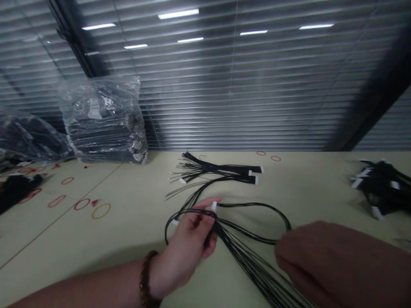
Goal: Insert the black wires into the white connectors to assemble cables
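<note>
Left hand [189, 244] pinched closed on bundle of thin black wires [245, 261] by small white plastic connector [214, 207], above pale yellow-green tabletop [125, 235]. Right hand [302, 246] beside black wire loops [253, 204]; fingers hidden, can't tell grip.

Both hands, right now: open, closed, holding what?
Left hand: closed, holding a black wire harness near its white connector.
Right hand: blurred, fingers hidden; wire loop reaches it, grip can't be told.

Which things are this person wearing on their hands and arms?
The left hand has no glove; a dark brown, seemingly beaded bracelet circles its wrist, and the visible forearm has no sleeve. The right hand is too blurred to tell much.
</note>
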